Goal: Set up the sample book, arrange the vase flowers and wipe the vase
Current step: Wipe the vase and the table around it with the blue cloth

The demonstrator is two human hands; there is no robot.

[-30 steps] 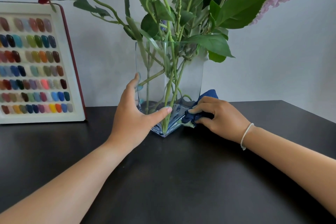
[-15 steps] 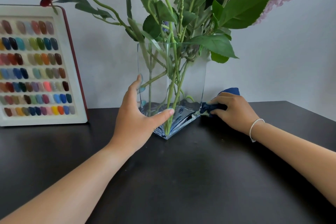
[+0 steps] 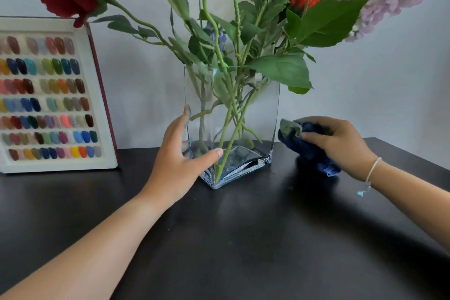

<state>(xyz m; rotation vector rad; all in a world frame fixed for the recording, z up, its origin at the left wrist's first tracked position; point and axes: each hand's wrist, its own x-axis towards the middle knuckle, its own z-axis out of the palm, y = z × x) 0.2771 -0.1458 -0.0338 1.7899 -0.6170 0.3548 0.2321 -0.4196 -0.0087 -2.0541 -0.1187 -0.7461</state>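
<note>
- Glass vase [image 3: 253, 114] stands upright on the dark surface [image 3: 243, 238], roughly centre, w/ a near corner turned toward the camera. Clear, square-sided, thick base.
- Flowers [image 3: 243, 31] sit in the vase: green stems cross inside the glass, leaves spread over the rim. Red blooms top left & top centre, purple/lilac ones top right, a bit of orange between.
- Left hand [image 3: 180, 161] is against the vase's left side, low down. Fingers straight & spread: thumb lies across the front face near the base, index finger runs up the left edge. Touching the glass, not curled round it.
- Right hand [image 3: 338, 143] is just right of the vase, apart from the glass. Its fingers are curled round a bunched dark blue cloth [image 3: 309, 151]; thumb presses into it from the front. A greyish fold of the cloth sticks out toward the vase, close to its right wall but can't tell if it touches.
- Thin white bracelet [image 3: 372, 169] on the right wrist.
- Sample book [image 3: 53, 95] stands open & upright at far left, back against the wall [image 3: 377, 80], well apart from the vase. White page w/ rows of coloured nail-shaped swatches; dark red cover edge shows along its right side. Left part is cut off by the frame.
</note>
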